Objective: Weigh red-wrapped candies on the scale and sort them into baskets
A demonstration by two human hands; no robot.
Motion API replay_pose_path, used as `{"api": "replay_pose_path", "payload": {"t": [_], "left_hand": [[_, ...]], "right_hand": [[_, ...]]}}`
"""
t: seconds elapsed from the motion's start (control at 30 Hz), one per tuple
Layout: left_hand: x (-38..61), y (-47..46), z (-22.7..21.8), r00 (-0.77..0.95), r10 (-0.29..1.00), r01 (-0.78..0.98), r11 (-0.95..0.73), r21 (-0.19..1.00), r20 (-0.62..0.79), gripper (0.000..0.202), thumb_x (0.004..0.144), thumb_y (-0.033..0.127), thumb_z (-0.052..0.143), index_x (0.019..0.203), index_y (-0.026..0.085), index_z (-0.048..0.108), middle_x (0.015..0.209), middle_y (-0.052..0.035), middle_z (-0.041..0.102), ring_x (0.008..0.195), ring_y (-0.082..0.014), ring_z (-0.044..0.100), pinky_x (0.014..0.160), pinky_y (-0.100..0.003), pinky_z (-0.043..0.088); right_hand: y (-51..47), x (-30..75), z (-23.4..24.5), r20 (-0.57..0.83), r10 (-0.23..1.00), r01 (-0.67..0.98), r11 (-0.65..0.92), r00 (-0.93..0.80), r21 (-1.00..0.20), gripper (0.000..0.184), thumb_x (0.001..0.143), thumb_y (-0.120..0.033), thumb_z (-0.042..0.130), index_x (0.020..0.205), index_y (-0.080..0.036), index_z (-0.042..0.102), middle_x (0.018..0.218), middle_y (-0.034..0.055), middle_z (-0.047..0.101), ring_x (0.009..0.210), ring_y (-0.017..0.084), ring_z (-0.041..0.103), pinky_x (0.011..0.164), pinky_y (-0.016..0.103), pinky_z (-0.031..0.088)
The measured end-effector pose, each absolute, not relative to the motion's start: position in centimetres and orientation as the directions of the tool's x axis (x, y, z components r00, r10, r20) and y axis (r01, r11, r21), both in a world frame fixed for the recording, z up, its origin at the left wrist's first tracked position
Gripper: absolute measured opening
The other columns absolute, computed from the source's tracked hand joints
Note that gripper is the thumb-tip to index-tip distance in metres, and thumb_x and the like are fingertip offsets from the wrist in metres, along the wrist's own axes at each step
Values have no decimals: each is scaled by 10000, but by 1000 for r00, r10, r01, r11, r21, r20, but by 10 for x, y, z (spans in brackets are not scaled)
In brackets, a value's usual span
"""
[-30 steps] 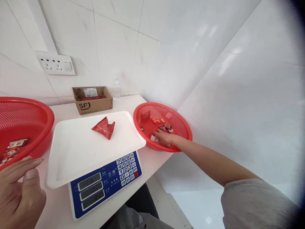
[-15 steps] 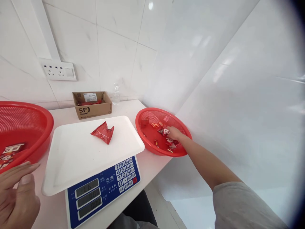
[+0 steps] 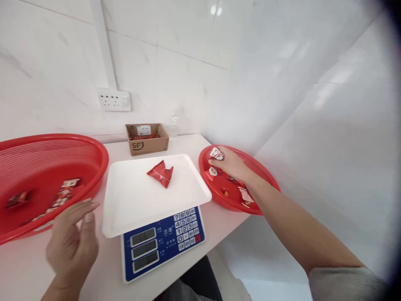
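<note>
My right hand point(image 3: 230, 163) is closed around a small red and white snack packet point(image 3: 216, 154), held above the right red basket point(image 3: 224, 202). Several more packets lie in that basket beneath my hand. On the white pan point(image 3: 134, 200) of the digital scale point(image 3: 163, 244) rests one red packet point(image 3: 161, 173) with a crumpled, pointed shape. My left hand point(image 3: 73, 240) hovers empty between the scale and the left red basket point(image 3: 100, 156), thumb apart from the fingers. A few packets point(image 3: 64, 194) lie inside that left basket.
A cardboard box point(image 3: 149, 146) holding something red stands behind the scale, next to a clear plastic bottle point(image 3: 174, 124). Tiled walls close off the back and right of the white table point(image 3: 188, 144). A socket panel point(image 3: 114, 100) is on the back wall.
My right hand has come up from among the packets in the right basket with a packet in its grip. The view has swung left, showing more of the left basket and my left hand.
</note>
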State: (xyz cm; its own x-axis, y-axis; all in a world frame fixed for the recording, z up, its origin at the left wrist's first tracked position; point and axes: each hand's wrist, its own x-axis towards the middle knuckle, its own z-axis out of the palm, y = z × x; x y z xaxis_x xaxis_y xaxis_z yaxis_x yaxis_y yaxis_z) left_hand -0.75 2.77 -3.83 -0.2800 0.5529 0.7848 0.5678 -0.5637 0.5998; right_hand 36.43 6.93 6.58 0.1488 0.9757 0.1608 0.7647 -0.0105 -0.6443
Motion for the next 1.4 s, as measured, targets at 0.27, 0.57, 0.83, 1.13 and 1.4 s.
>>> {"api": "replay_pose_path", "payload": {"t": [0.27, 0.57, 0.83, 1.13, 1.4], "left_hand": [[-8, 22, -34, -168, 499, 611, -624, 487, 850, 196, 830, 120, 525, 979, 194, 630, 915, -65, 654, 931, -210, 602, 860, -408, 476], [-9, 21, -33, -174, 519, 608, -612, 506, 837, 183, 853, 129, 503, 975, 203, 619, 916, -56, 658, 951, -208, 599, 873, -411, 470], [-9, 21, -34, -168, 525, 618, -603, 504, 834, 175, 855, 154, 509, 976, 205, 623, 921, -59, 662, 944, -216, 608, 859, -414, 483], [-8, 21, -34, -160, 535, 611, -606, 509, 829, 191, 851, 115, 506, 981, 194, 620, 920, -68, 656, 952, -211, 597, 873, -415, 466], [-9, 21, -33, -161, 524, 626, -601, 497, 836, 175, 859, 143, 505, 973, 204, 622, 912, -58, 659, 946, -211, 603, 866, -410, 475]], "right_hand": [[83, 264, 46, 131, 985, 650, 170, -109, -740, 186, 706, -327, 630, 791, -220, 504, 743, -44, 582, 690, 147, 552, 608, 261, 415], [80, 269, 52, 118, 993, 697, 97, -18, -710, 174, 710, -319, 620, 760, -221, 484, 727, -26, 585, 682, 160, 539, 593, 265, 384], [81, 244, 43, 91, 988, 700, 152, -124, -697, 169, 731, -311, 613, 783, -225, 476, 770, -23, 611, 694, 159, 552, 595, 267, 397], [77, 228, 51, 140, 974, 627, 224, -181, -746, 214, 771, -397, 600, 825, -235, 470, 745, -43, 593, 670, 147, 548, 608, 276, 419], [66, 254, 39, 120, 960, 764, 273, -252, -584, 439, 861, -315, 508, 1292, -253, 453, 1369, 96, 449, 1258, 230, 426, 994, 418, 382]]}}
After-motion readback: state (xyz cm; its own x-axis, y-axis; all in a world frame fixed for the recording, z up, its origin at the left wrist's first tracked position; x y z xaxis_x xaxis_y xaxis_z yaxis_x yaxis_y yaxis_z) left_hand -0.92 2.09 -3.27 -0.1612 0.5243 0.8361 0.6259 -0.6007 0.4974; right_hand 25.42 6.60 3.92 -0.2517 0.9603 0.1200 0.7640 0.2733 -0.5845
